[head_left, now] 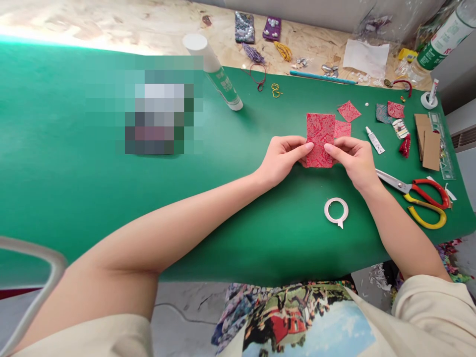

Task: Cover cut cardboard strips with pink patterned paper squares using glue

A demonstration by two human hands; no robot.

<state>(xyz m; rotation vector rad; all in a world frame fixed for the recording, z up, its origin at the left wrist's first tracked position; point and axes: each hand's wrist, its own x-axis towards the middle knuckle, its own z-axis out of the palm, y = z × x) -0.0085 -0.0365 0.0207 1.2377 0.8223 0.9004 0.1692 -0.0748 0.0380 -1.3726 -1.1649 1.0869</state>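
Note:
A red brocade-patterned fabric rectangle (320, 134) is held upright above the green mat between my two hands. My left hand (284, 156) pinches its lower left edge, thumb in front and fingers behind. The lower right edge is pinched the same way by my right hand (353, 157). Behind it lie a red fabric square (349, 111) and another red piece (342, 129), partly covered by the held one. Below my hands rests a roll of white double-sided tape (326, 212) with its end sticking out. Large scissors (412, 188) with red and yellow handles lie beside my right forearm.
A tall white-and-green bottle (223, 84) stands left of centre. Right of my hands are a small white tube (375, 140), a red tassel (405, 146), cardboard pieces (431, 151) and a clear ruler (447, 158). A blue pencil (323, 77) lies along the back. One area at left is pixelated.

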